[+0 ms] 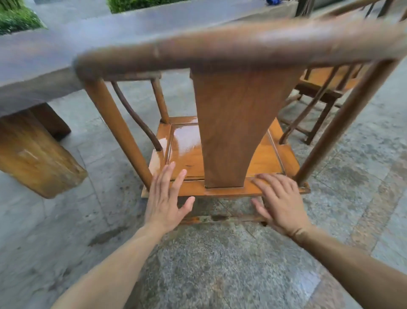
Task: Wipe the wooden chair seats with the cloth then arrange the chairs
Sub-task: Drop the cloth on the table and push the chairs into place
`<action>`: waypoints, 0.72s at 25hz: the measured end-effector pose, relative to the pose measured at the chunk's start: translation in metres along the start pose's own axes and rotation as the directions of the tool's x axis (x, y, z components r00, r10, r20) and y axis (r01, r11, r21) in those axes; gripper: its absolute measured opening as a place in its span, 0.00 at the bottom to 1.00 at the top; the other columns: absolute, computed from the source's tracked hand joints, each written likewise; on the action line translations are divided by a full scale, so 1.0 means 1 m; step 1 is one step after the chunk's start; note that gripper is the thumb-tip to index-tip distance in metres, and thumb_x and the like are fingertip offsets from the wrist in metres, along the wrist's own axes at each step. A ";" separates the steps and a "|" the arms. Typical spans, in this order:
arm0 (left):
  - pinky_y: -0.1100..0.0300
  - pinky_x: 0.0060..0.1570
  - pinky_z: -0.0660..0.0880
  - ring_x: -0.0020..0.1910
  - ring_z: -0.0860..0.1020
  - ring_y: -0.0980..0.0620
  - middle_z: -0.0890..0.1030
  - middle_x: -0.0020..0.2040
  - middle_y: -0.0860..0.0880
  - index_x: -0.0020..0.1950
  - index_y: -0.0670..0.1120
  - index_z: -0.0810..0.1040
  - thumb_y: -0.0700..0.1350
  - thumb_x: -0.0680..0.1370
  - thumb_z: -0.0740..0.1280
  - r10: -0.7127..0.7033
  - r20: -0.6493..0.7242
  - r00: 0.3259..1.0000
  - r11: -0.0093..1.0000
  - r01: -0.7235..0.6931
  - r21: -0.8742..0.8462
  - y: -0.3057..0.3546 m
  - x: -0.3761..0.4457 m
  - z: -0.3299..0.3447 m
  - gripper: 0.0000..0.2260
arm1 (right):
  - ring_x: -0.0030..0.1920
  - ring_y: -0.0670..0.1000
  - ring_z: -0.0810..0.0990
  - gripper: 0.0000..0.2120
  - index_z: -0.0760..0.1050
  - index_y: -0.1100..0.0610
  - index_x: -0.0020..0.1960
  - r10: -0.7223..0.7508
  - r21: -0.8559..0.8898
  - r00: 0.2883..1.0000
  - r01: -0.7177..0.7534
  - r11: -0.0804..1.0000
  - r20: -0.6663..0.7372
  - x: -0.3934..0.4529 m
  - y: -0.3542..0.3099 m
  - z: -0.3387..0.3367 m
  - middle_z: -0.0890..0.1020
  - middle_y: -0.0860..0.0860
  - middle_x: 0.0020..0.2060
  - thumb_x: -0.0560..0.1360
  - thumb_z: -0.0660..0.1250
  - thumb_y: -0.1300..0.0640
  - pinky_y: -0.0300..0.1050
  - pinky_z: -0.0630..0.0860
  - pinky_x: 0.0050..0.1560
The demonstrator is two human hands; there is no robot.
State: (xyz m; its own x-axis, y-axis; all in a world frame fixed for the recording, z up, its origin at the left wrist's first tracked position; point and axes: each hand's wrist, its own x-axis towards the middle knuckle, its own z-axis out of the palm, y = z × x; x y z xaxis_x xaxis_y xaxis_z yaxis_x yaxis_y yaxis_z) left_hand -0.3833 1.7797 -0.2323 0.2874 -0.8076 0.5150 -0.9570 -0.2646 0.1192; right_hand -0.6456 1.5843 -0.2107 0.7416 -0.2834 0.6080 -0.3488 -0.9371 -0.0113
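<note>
A wooden armchair [233, 123] stands in front of me, seen from behind, its curved top rail blurred across the upper view. Its orange seat [187, 152] shines wet on the left half. My left hand [165, 196] lies with straight, spread fingers on the seat's back left edge. My right hand [279, 203] rests on the back right edge, fingers bent over the rim, thumb below it. Neither hand holds a cloth. A blue object [273, 2], perhaps the cloth, shows at the table's far edge.
A long grey-topped table [66, 50] on a thick wooden block leg [37, 154] runs across the left. A second wooden chair [326, 88] stands at the right behind the first. Grey stone paving [209, 264] lies underfoot, plants at the top left.
</note>
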 end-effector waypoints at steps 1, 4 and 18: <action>0.39 0.77 0.55 0.80 0.56 0.41 0.56 0.80 0.42 0.80 0.50 0.53 0.58 0.79 0.61 0.016 0.041 0.999 1.000 -0.018 0.026 -0.008 -0.004 0.020 0.33 | 0.62 0.59 0.76 0.22 0.73 0.55 0.67 0.031 -0.051 0.999 -0.030 0.998 0.020 -0.011 0.016 0.024 0.80 0.55 0.62 0.81 0.57 0.43 0.57 0.71 0.60; 0.39 0.77 0.54 0.81 0.54 0.43 0.54 0.82 0.44 0.81 0.51 0.54 0.59 0.79 0.59 0.040 0.118 0.992 0.993 -0.052 0.106 -0.026 -0.002 0.062 0.33 | 0.62 0.59 0.77 0.24 0.74 0.55 0.69 0.109 -0.158 0.994 -0.104 0.982 0.023 -0.021 0.052 0.067 0.79 0.54 0.63 0.79 0.59 0.43 0.56 0.70 0.59; 0.35 0.69 0.67 0.76 0.66 0.40 0.69 0.76 0.44 0.76 0.54 0.66 0.74 0.75 0.46 0.025 0.306 0.952 0.955 -0.112 0.273 -0.061 0.025 0.158 0.37 | 0.66 0.58 0.77 0.25 0.76 0.51 0.68 0.271 -0.205 0.962 -0.258 0.944 0.042 -0.036 0.095 0.185 0.80 0.53 0.64 0.80 0.53 0.39 0.58 0.70 0.62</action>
State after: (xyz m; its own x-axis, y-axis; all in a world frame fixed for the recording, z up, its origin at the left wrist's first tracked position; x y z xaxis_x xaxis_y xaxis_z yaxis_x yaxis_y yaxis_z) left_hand -0.3112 1.6922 -0.3609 0.2624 -0.9362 0.2338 -0.9356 -0.3061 -0.1758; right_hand -0.5994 1.4673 -0.3807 0.6424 -0.5353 0.5484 -0.6380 -0.7701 -0.0044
